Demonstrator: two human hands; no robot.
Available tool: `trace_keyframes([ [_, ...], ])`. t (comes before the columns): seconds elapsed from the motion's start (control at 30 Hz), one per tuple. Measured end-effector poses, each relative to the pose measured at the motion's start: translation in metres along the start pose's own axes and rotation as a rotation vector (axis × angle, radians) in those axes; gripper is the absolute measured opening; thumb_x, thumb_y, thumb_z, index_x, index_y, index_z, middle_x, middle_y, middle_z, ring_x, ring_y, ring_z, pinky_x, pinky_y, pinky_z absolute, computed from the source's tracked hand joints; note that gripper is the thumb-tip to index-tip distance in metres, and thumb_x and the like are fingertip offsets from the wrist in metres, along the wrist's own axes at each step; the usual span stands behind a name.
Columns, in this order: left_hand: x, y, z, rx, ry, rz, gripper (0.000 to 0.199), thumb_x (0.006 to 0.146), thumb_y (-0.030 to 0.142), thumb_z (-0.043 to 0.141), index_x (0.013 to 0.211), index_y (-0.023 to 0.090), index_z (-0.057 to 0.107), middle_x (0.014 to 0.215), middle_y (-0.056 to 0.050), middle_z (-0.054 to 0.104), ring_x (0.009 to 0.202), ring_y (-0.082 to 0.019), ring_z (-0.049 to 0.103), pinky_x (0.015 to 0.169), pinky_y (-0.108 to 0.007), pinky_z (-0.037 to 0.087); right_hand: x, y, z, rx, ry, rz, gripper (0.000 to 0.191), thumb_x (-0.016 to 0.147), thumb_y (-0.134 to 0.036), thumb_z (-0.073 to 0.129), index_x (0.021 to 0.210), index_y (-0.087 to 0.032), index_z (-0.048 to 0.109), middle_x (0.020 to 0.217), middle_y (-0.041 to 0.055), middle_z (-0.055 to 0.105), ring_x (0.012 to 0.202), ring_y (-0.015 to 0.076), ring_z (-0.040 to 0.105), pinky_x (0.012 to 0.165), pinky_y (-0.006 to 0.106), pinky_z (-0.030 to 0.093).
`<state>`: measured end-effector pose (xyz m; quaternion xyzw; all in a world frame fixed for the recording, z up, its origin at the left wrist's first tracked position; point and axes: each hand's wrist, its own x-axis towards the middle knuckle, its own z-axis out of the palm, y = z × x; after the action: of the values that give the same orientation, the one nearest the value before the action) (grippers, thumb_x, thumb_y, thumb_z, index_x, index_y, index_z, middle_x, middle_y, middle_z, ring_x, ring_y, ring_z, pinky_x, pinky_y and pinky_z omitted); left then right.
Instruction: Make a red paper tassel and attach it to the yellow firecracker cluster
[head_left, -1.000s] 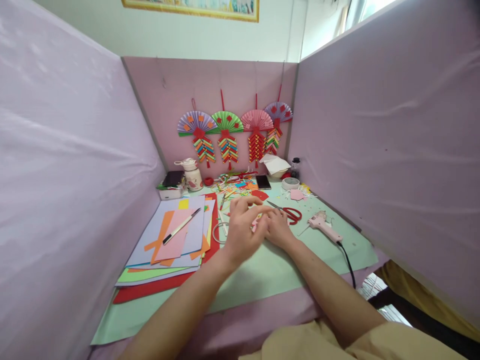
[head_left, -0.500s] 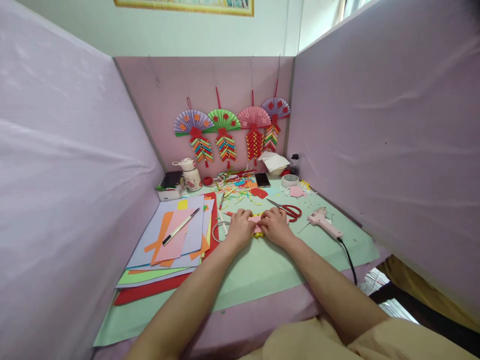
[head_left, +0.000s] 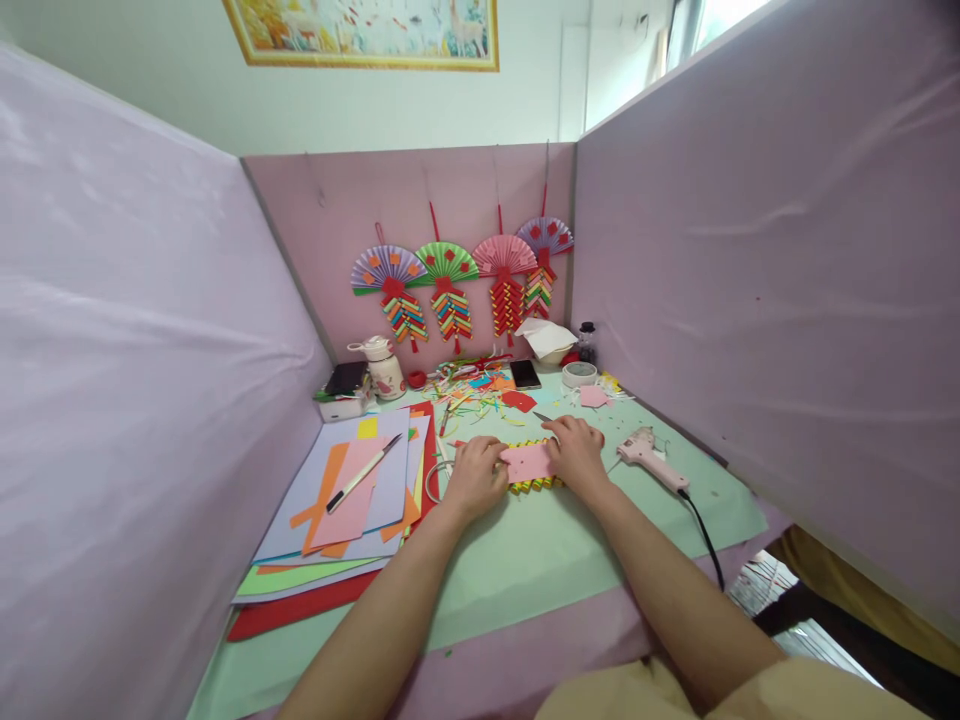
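A pink paper strip [head_left: 529, 463] edged with yellow and green rolled paper tubes [head_left: 535, 485] lies on the pale green mat between my hands. My left hand [head_left: 478, 478] grips its left end with bent fingers. At the other end, my right hand [head_left: 577, 455] has its fingers curled over the strip, hiding that part. Scissors lie behind the right hand, mostly covered, with a blade tip [head_left: 543, 417] showing. A tape ring [head_left: 436, 482] sits just left of my left hand.
Coloured paper sheets [head_left: 300, 545] with a pen [head_left: 364, 473] lie at left. A corded glue gun [head_left: 652, 460] rests at right. Paper scraps [head_left: 480, 385], a phone [head_left: 525, 375] and a bottle [head_left: 385, 370] are at the back. Paper fan ornaments [head_left: 450, 262] hang on the partition.
My hands have moved apart, the right one going rightward, so more of the pink strip shows between them. The camera view has tilted up slightly.
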<state>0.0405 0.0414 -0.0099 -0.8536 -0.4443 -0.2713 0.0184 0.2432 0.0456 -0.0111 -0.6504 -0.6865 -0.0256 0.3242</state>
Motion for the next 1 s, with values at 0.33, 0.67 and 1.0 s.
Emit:
trace_keyframes([
  [0.33,-0.008,0.008,0.002,0.018,-0.371,0.096,0.083,0.079,0.068,0.049,0.141,0.014,0.039,0.149,-0.018,0.034,0.141,-0.03,0.024,0.115,-0.05,0.009,0.018,0.034,-0.033,0.018,-0.31,0.268,0.031,0.085,-0.016,0.041,0.104,-0.014,0.066,0.1,0.0156,0.069,0.093,0.024,0.061,0.077,0.03,0.038],
  [0.67,-0.009,0.008,0.008,0.055,-0.299,0.058,0.068,0.083,0.057,0.053,0.135,0.013,0.044,0.144,-0.017,0.041,0.136,-0.029,0.033,0.115,-0.049,0.014,0.028,0.031,-0.025,0.403,-0.402,0.389,0.026,0.073,-0.023,0.064,0.098,-0.014,0.064,0.088,0.0088,0.067,0.082,0.0189,0.063,0.07,0.026,0.046],
  [1.0,-0.009,0.007,0.009,-0.08,-0.208,-0.03,0.065,0.084,0.045,0.056,0.139,0.015,0.037,0.14,-0.015,0.046,0.131,-0.029,0.04,0.112,-0.045,0.025,0.035,0.019,-0.017,0.763,-0.488,0.538,0.04,0.069,-0.036,0.071,0.103,-0.018,0.056,0.074,0.0002,0.06,0.063,0.0109,0.056,0.052,0.02,0.046],
])
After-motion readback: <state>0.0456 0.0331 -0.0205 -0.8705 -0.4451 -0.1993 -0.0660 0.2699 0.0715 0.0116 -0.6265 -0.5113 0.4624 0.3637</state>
